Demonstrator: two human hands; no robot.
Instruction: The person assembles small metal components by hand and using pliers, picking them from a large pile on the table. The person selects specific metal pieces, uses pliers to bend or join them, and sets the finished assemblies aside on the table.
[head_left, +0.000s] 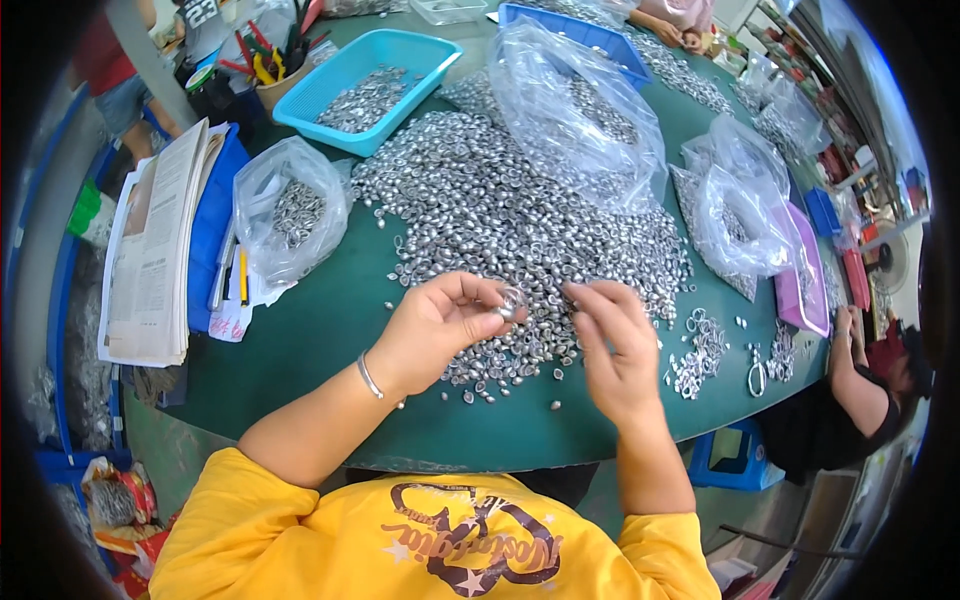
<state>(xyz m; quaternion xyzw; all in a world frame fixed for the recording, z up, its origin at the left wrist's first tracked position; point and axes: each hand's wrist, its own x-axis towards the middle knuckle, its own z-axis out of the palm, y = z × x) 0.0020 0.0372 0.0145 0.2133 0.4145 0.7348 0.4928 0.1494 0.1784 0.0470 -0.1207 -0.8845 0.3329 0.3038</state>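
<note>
Small silver-coloured metal pieces, rounded and hollow-backed, lie in a wide heap (480, 215) on the green table. My left hand (430, 335), a silver bangle on its wrist, is closed above the heap's near edge. Between its thumb and fingers are a few shiny metal pieces (511, 301). To its right is my right hand (620, 350), palm down with bent fingers, its fingertips close over the heap. Whatever is at those fingertips is too small to make out. A short gap separates the two hands.
Behind the heap stand a turquoise basket (295, 105) and a large clear bag (520, 110) of pieces. Another bag (255, 215) is at left, beside stacked papers (150, 260). At right are more bags (745, 225), a purple tray (808, 270) and a co-worker (850, 410).
</note>
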